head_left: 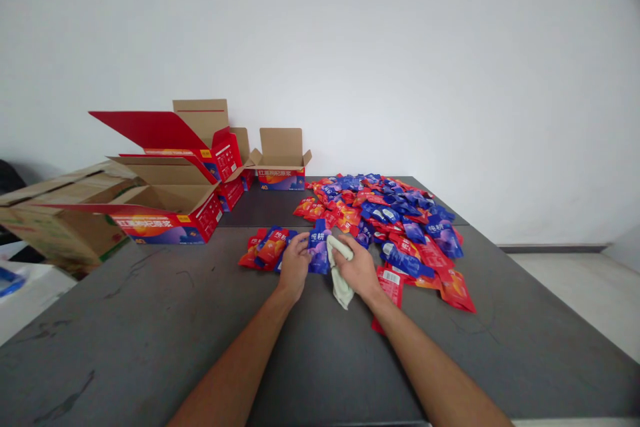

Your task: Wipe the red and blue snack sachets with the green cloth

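Observation:
Between my hands a blue pouch is held upright. My left hand pinches its left edge. A pale cloth is bunched in my right hand, lying against the right side of the pouch and hanging down toward the table. Just left of my left hand lies a small group of red and blue pouches. A large heap of red and blue pouches spreads to the right and behind my right hand. One red pouch lies partly under my right forearm.
Open red and blue boxes stand on the dark table at the left, and another open box stands at the back. Brown cartons are beyond the left edge. A white wall rises behind the table.

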{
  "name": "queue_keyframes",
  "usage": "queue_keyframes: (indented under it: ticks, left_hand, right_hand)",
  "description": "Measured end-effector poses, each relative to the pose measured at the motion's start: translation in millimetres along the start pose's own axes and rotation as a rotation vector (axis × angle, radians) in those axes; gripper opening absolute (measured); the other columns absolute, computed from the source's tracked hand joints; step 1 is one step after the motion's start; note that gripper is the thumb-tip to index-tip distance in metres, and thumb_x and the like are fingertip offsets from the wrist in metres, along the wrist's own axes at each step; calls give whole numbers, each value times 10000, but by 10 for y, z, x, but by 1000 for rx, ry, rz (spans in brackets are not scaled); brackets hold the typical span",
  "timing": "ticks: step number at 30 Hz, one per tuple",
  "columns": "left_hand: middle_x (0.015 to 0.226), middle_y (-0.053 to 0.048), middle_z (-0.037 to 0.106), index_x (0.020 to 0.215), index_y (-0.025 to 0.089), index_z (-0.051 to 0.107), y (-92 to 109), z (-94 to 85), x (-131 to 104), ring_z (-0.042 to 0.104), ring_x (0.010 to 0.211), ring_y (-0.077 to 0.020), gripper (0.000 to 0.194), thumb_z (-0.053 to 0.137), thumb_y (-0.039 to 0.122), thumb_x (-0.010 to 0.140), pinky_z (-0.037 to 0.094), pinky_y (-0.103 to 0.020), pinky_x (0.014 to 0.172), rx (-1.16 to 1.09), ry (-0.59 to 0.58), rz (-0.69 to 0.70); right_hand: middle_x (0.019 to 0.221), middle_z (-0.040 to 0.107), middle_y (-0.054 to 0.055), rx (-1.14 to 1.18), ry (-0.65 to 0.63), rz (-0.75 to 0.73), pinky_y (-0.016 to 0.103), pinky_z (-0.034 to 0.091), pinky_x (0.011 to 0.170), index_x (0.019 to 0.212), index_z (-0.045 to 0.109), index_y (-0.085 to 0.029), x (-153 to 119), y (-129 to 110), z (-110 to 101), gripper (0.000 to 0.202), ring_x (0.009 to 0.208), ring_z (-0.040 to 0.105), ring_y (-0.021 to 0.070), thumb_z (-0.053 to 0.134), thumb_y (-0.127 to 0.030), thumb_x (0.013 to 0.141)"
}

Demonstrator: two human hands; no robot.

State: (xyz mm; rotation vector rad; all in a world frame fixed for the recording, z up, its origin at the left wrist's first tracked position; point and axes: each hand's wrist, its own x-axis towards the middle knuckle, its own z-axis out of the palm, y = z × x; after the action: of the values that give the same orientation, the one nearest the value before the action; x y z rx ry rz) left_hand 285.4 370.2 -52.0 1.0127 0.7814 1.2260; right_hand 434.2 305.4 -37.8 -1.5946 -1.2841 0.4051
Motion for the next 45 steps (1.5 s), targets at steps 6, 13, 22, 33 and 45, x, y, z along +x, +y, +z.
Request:
queue_keyframes:
  ticks: [6, 13, 22, 33, 45]
  left_hand:
    - [928, -57, 730, 960, 186, 717, -60, -27, 29, 654, 861, -165, 275, 652, 121, 701, 479, -268, 790, 136, -20, 16]
    - [1013, -73, 728, 983, 226, 732, 2, 123, -90, 673, 919, -225, 241, 687, 324, 767, 534, -330, 784, -132, -133, -104]
    - [1067, -59, 732, 1325, 226, 616, 153, 77, -122, 612, 694, -123, 809, 561, 35, 540, 438, -213, 582, -211, -259, -204]
    - [1256, -37, 690, 1296, 257, 648, 59, 55, -83, 627, 1150, -203, 804, 500, -10, 552, 491, -306, 981, 38, -242, 56]
    - [1538, -101, 448, 1438, 223, 523, 99, -89, -37, 354, 1440, -303, 781, 476, 23, 685, 281, -513, 1187, 1236, -159, 303]
  right_hand:
    - [1073, 732, 36, 180, -127, -86, 298, 540, 838, 1157, 668, -204, -54, -153, -11, 316, 907, 682, 180, 597, -350, 885]
    - [1161, 677, 61, 52, -75, -312, 329, 491, 989, 1166, 699, -242, -123, -193, 53, 299, 1076, 633, 188, 576, -240, 893]
    - [1085, 603, 71, -139, 15, -285, 320, 526, 920, 1157, 717, -249, -57, -63, 7, 365, 997, 623, 194, 581, -155, 831]
    - [1088, 603, 50, -255, -171, -354, 275, 521, 888, 1200, 688, -298, -173, -113, 35, 415, 971, 622, 181, 571, -143, 834]
    - [1124, 644, 67, -313, -194, -200, 270, 486, 941, 1137, 692, -261, -188, -74, 123, 367, 1011, 607, 183, 571, -135, 815]
